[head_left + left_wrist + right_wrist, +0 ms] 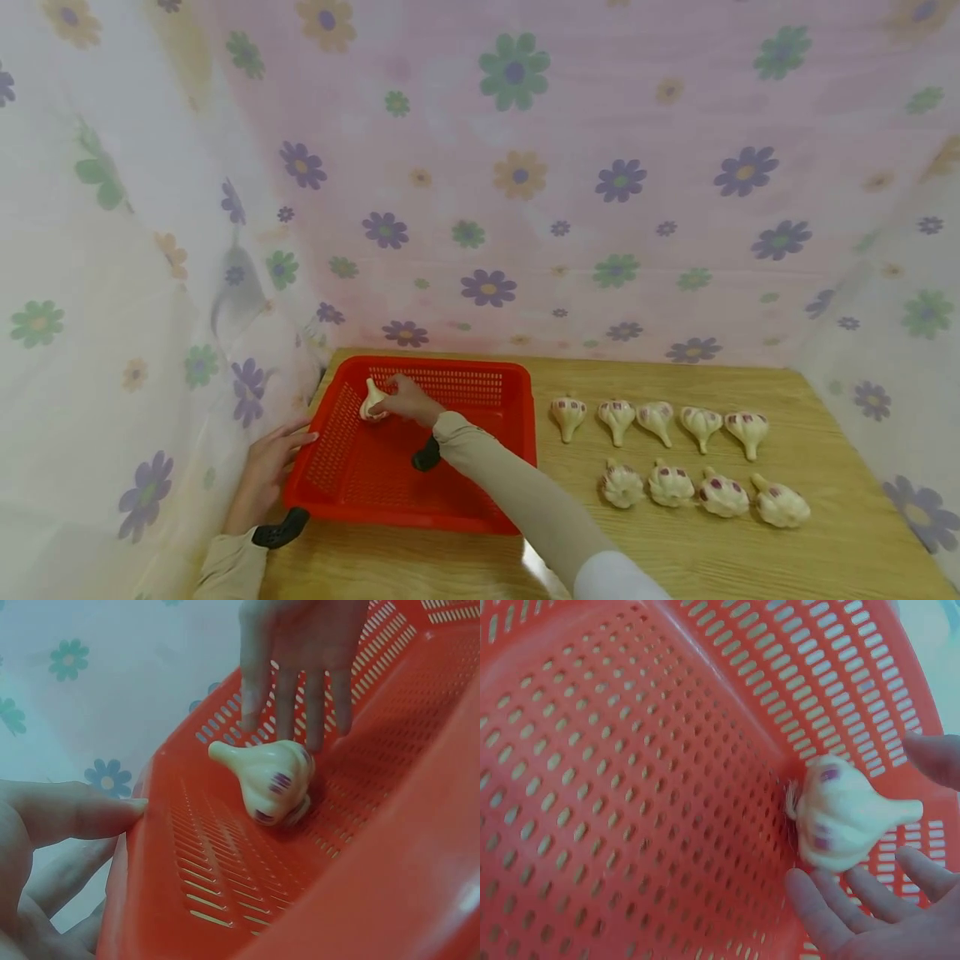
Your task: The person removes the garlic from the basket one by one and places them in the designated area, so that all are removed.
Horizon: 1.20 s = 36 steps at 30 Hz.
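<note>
In the head view a garlic bulb point(372, 402), cream with purple patches, stands stem up in the far left corner of a red plastic basket point(420, 518). My right hand point(412, 400) is around it; the right wrist view shows the thumb point(934, 759) apart from the bulb point(840, 814) and the fingers point(870, 900) spread, with fingertips right at its side. My left hand point(270, 467) holds the basket's left rim, the thumb point(90, 814) on the edge and the other fingers partly hidden outside the wall.
Two rows of garlic bulbs lie right of the basket on the wooden table point(832, 433): the back row includes one bulb point(568, 417) nearest the basket, the front row another point(622, 485). Flowered curtains point(570, 125) hang behind and at both sides.
</note>
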### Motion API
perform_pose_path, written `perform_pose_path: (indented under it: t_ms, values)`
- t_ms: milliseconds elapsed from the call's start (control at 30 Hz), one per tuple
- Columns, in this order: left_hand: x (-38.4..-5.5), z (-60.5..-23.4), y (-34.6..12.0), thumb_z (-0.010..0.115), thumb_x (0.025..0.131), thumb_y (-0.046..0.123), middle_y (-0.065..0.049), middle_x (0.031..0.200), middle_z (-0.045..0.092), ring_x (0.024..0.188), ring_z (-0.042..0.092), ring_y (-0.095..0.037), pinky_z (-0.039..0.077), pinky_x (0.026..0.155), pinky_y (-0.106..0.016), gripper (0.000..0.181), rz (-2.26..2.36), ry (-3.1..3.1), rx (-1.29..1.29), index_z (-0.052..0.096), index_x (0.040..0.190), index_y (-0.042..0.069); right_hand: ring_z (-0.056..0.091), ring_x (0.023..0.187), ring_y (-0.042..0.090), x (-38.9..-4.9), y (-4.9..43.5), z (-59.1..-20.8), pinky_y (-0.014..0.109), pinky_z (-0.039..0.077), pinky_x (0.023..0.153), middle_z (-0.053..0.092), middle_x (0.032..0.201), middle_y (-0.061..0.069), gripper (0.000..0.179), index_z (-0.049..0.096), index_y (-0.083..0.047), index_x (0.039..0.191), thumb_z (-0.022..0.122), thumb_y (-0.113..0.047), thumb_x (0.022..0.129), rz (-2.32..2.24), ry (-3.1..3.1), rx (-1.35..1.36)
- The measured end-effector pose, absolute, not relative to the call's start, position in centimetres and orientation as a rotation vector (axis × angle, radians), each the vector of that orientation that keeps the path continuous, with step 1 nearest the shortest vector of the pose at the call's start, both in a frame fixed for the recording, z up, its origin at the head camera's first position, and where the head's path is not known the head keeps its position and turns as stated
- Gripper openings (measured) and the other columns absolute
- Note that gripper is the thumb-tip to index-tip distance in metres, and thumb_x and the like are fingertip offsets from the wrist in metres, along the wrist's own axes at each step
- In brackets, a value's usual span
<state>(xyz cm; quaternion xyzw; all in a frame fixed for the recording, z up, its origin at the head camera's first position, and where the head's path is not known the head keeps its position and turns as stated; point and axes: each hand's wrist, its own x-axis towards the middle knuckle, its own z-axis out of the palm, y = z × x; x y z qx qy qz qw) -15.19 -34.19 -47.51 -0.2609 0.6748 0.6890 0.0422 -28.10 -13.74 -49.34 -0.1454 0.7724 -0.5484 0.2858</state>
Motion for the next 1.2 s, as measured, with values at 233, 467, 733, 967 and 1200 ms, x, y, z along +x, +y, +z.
perform_pose_path:
  t_ms: [233, 467, 733, 967, 1200]
  values:
    - [-15.8, -47.4, -33.6, 0.065, 0.089, 0.019, 0.006, 0.090, 0.066, 0.081, 0.065, -0.012, 0.054, 0.072, -0.031, 0.059, 2.143, 2.057, -0.802, 0.041, 0.142, 0.004, 0.055, 0.082, 0.025, -28.1, -14.1, -50.2, 0.041, 0.050, 0.071, 0.053, 0.098, 0.008, 0.047, 0.049, -0.001, 0.117, 0.074, -0.016, 0.080, -1.472, 2.135, -0.372]
    - [-16.1, -47.4, -33.6, 0.064, 0.089, 0.019, 0.006, 0.091, 0.065, 0.082, 0.065, -0.013, 0.055, 0.073, -0.034, 0.058, 2.114, 2.044, -0.835, 0.042, 0.142, 0.007, 0.056, 0.078, 0.022, -27.6, -14.4, -50.8, 0.035, 0.050, 0.065, 0.053, 0.099, 0.008, 0.046, 0.048, -0.005, 0.113, 0.076, -0.019, 0.080, -1.486, 2.115, -0.287]
    - [-16.4, -47.6, -33.9, 0.064, 0.090, 0.018, 0.007, 0.090, 0.066, 0.081, 0.065, -0.011, 0.054, 0.073, -0.032, 0.060, 2.108, 2.038, -0.836, 0.040, 0.143, 0.006, 0.055, 0.084, 0.023, -26.3, -15.7, -51.4, 0.034, 0.049, 0.071, 0.053, 0.101, 0.010, 0.036, 0.051, -0.003, 0.106, 0.074, -0.017, 0.082, -1.465, 2.077, -0.324]
    - [-16.1, -47.5, -34.2, 0.063, 0.090, 0.020, 0.006, 0.094, 0.065, 0.085, 0.065, -0.013, 0.055, 0.074, -0.035, 0.058, 2.103, 2.028, -0.853, 0.041, 0.143, 0.009, 0.055, 0.082, 0.020, -25.5, -16.6, -52.3, 0.030, 0.048, 0.070, 0.055, 0.097, 0.006, 0.046, 0.055, -0.004, 0.105, 0.083, -0.014, 0.071, -1.424, 2.124, -0.325]
    - [-15.9, -47.5, -34.2, 0.064, 0.090, 0.021, 0.006, 0.096, 0.064, 0.087, 0.064, -0.012, 0.054, 0.076, -0.035, 0.059, 2.107, 2.008, -0.851, 0.041, 0.143, 0.010, 0.052, 0.076, 0.020, -24.6, -16.8, -52.1, 0.031, 0.048, 0.064, 0.054, 0.092, 0.005, 0.048, 0.056, -0.006, 0.101, 0.086, -0.003, 0.064, -1.455, 2.095, -0.338]
